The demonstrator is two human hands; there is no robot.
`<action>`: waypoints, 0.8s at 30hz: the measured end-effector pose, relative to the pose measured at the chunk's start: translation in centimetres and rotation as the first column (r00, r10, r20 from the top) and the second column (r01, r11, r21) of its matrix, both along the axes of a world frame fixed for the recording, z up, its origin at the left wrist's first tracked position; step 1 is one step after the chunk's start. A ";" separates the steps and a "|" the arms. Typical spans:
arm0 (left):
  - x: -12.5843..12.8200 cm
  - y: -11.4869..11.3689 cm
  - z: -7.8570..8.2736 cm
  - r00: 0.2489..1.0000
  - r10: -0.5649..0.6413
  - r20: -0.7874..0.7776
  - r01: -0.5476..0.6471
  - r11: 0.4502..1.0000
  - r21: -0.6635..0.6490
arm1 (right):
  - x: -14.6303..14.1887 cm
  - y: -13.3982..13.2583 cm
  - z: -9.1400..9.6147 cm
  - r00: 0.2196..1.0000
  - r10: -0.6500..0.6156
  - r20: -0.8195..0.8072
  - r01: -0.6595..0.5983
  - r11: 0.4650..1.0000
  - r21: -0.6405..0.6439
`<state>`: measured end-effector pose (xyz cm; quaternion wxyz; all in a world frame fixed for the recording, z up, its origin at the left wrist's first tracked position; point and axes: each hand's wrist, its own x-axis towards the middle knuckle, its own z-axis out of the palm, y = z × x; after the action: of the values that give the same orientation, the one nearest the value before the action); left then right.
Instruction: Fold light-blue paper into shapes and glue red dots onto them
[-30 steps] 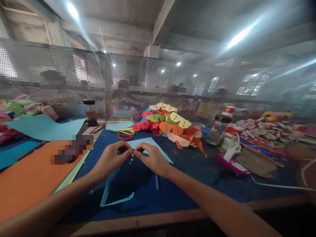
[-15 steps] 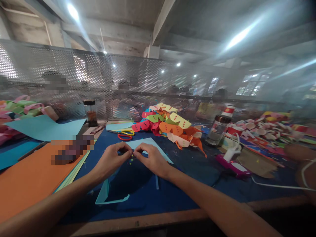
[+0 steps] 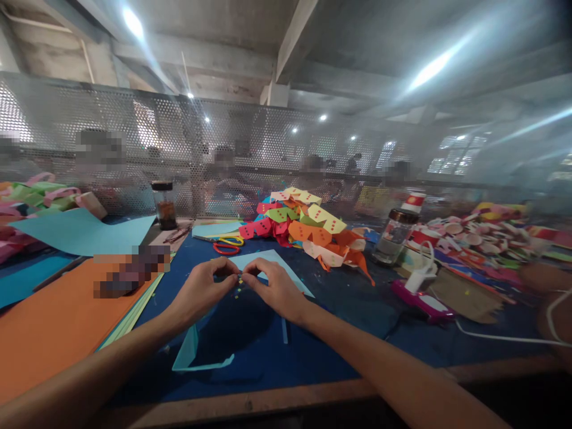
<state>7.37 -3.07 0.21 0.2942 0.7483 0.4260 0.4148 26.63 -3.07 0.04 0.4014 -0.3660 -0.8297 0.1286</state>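
Note:
My left hand (image 3: 202, 290) and my right hand (image 3: 276, 288) meet fingertip to fingertip above the blue table mat (image 3: 339, 322). Both are pinched closed on something tiny and yellowish between them that I cannot make out. A few small yellow specks lie on the mat just below the fingertips. A light blue sheet of paper (image 3: 272, 263) lies right behind the hands. Nearer me, under my left forearm, a light blue cut paper frame (image 3: 193, 356) rests on the mat.
Orange paper sheets (image 3: 53, 325) lie at left. Red and yellow scissors (image 3: 226, 244) sit behind the hands. A heap of coloured folded paper pieces (image 3: 308, 226) stands behind, with glass jars (image 3: 164, 204) (image 3: 393, 235), a pink device (image 3: 420, 295) and a perforated screen (image 3: 268, 155).
The light blue cut frame under my left forearm has shifted a little to the left. Both hands have stayed pinched together in the same place.

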 end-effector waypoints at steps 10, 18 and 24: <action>0.0 0.2 -0.3 0.999 -0.010 0.034 0.010 1.000 -0.014 | 0.0 -0.1 0.0 1.000 0.003 -0.027 -0.003 1.000 -0.002; 0.1 -0.1 -0.1 0.999 -0.016 0.028 0.016 1.000 -0.019 | -0.1 0.0 -0.1 0.999 0.006 -0.040 -0.005 1.000 0.003; 0.2 -0.1 0.0 1.000 -0.016 -0.016 0.015 0.999 -0.028 | -0.1 0.1 0.0 0.999 -0.012 -0.041 0.013 1.000 0.023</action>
<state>7.56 -3.16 0.17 0.3045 0.7507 0.4282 0.4005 26.55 -2.96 0.00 0.4233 -0.3638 -0.8205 0.1239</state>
